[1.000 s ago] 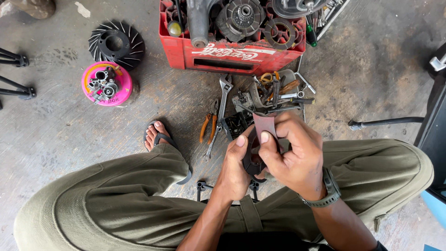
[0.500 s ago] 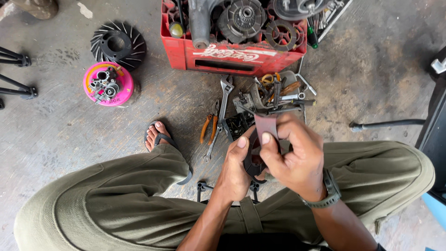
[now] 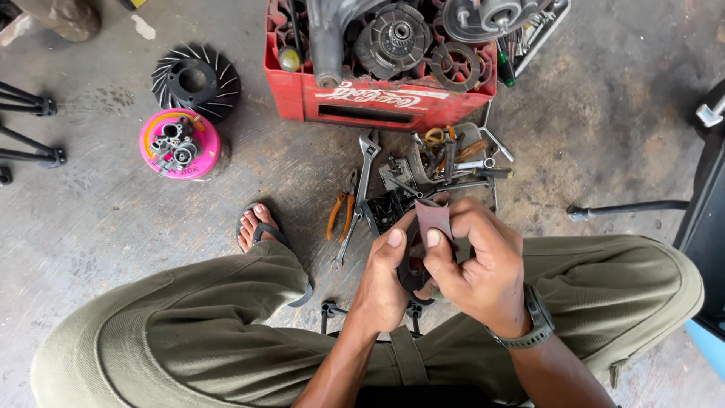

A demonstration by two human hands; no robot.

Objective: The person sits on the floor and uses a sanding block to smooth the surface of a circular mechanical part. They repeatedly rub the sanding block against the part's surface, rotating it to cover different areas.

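While the person squats over the concrete floor (image 3: 113,249), both hands meet between the knees around a small dark metal part (image 3: 414,266). The left hand (image 3: 381,283) cups it from the left side, fingers wrapped underneath and thumb up along its edge. The right hand (image 3: 476,264) pinches a reddish-brown strip of sandpaper (image 3: 433,219) between thumb and forefinger and presses it against the top of the part; the strip stands roughly upright, its long axis pointing away from the body. The part sits directly between the two palms, touching both, mostly hidden by the fingers, so its exact shape cannot be told. Just beyond the hands lies a heap of spanners and sockets (image 3: 453,159), with an adjustable wrench (image 3: 365,162) and orange-handled pliers (image 3: 341,213) beside it. Farther off stand a red plastic crate (image 3: 377,102) of engine parts, a black finned fan wheel (image 3: 195,79) and a pink tub (image 3: 181,143).
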